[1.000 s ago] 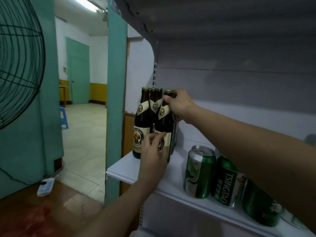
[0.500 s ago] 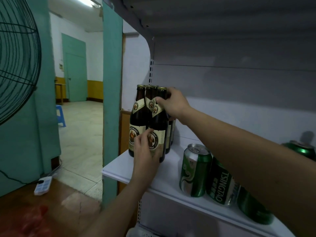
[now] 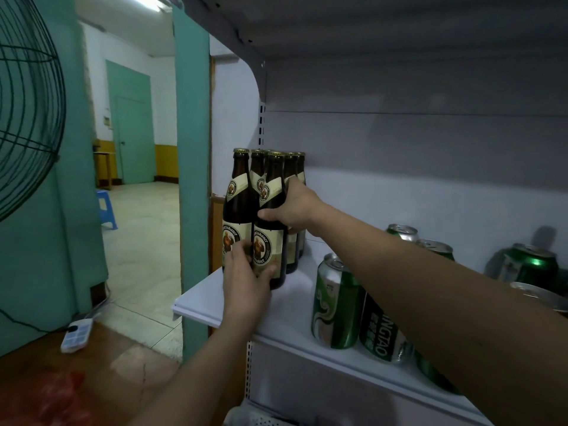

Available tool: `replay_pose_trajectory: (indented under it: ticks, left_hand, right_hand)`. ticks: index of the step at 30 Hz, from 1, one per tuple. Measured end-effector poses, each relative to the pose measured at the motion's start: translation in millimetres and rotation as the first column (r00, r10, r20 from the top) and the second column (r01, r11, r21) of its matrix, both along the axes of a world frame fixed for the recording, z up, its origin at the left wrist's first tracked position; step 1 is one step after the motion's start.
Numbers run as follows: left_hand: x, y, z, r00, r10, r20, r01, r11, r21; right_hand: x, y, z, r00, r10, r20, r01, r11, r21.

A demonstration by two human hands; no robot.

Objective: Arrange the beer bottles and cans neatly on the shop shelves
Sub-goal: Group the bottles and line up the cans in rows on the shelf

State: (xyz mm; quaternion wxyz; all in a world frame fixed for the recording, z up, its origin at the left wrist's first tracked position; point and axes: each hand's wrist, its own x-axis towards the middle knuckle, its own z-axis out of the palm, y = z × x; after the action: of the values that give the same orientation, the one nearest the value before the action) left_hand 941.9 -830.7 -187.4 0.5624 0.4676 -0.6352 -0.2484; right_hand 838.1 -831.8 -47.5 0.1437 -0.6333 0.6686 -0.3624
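Observation:
Several dark brown beer bottles [image 3: 236, 210] with cream labels stand in a tight cluster at the left end of a white shop shelf [image 3: 199, 305]. The front right bottle [image 3: 272, 222] is gripped by both hands. My left hand [image 3: 246, 281] wraps its base from the front. Around its shoulder, below the neck, my right hand [image 3: 296, 210] holds on from the right. Green Tsingtao cans [image 3: 336, 305] stand upright further right on the same shelf, partly hidden behind my right forearm.
More green cans [image 3: 534, 265] stand at the back right of the shelf. The shelf above [image 3: 368, 32] overhangs the bottles. Left of the shelf are a teal pillar [image 3: 192, 149], a wire fan guard [image 3: 27, 103], and a white power strip [image 3: 76, 332] on the floor.
My right hand has slid down from the bottle cap to the bottle's shoulder. My left hand has shifted lower on the bottle's base. The view has moved closer.

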Motion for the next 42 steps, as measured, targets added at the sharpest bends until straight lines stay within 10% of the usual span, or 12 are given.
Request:
replay_pose_trajectory:
  ticks: [11, 21, 35, 42]
  left_hand:
    - [-24, 33, 53, 0.985, 0.03, 0.17, 0.039, 0.92, -0.391]
    - [-102, 58, 147, 0.693, -0.077, 0.716, 0.279, 0.945, -0.168]
    - [-249, 127, 168, 0.685, -0.469, 0.558, 0.572, 0.82, -0.013]
    - [-313, 154, 161, 0.536, -0.745, 0.398, 0.728, 0.646, 0.228]
  right_hand:
    - [-53, 60, 20, 0.99, -0.087, -0.111, 0.089, 0.996, 0.006]
    - [-137, 139, 47, 0.929, -0.279, -0.245, 0.272, 0.96, -0.062]
    - [-258, 241, 61, 0.858, -0.511, -0.048, 0.472, 0.821, -0.321]
    - [-315, 270, 44, 0.75, -0.659, 0.057, 0.603, 0.645, -0.469]
